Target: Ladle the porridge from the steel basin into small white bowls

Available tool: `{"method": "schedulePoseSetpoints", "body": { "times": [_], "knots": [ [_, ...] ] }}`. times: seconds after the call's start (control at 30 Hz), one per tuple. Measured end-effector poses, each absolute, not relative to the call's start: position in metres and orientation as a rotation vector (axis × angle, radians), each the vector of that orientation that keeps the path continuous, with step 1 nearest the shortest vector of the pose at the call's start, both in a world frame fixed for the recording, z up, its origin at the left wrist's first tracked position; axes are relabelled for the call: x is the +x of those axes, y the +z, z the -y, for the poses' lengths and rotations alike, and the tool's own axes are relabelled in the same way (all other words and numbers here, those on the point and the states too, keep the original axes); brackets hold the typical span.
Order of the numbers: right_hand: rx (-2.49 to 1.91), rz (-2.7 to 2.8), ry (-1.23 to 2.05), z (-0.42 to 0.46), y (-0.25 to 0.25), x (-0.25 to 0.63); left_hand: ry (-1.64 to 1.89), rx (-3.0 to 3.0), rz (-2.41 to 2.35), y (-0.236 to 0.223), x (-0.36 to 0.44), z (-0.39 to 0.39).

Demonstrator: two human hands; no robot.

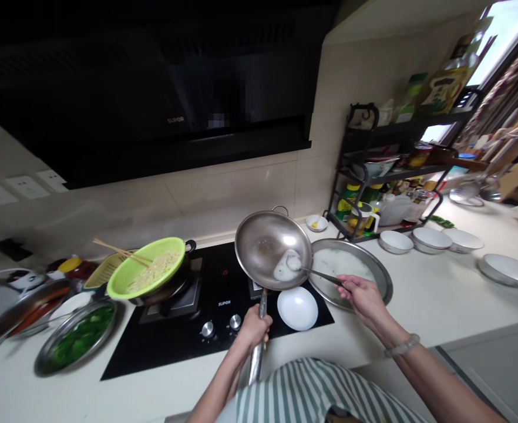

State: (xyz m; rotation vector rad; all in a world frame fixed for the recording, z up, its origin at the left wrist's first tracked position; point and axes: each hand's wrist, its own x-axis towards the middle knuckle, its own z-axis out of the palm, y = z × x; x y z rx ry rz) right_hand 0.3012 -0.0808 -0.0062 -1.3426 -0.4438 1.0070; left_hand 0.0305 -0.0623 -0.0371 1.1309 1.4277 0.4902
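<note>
My left hand (255, 326) is wrapped round the handle of a steel wok (259, 244), which is tilted to the right over the stove. A ladle (318, 272) is gripped in my right hand (361, 295), its bowl down inside the wok. Some whitish liquid (284, 268) with dark bits lies at the wok's right side, around the ladle. Beside the wok a wide steel basin (389, 288) holds more whitish soup, partly hidden by my right hand and the wok. Under the wok's lower right edge sits a white bowl (298, 308).
On the left burner a green colander (113, 288) of noodles with chopsticks rests on a pot. A steel dish (43, 365) of greens stands at the left. White bowls (395, 242) line the right counter below a black spice rack (373, 135). A range hood (153, 88) hangs above.
</note>
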Motion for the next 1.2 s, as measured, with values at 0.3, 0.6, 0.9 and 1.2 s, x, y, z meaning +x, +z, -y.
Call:
{"method": "schedulePoseSetpoints", "body": {
  "times": [0.3,0.6,0.9,1.2],
  "knots": [
    [-1.357,0.385,1.014,0.084,0.001,0.299,0.483,1.134,-1.43,-0.038,0.031,0.062],
    [-1.347,0.323,1.024,0.098,0.027,0.311,0.479,1.141,-1.426,-0.039,0.03,0.061],
    [-1.584,0.567,0.682,0.13,0.006,0.37,0.465,1.111,-1.431,-0.039,0.028,0.06],
    [-1.646,1.607,-0.169,0.154,-0.013,0.376,0.424,1.145,-1.409,-0.042,0.024,0.056]
  ]
}}
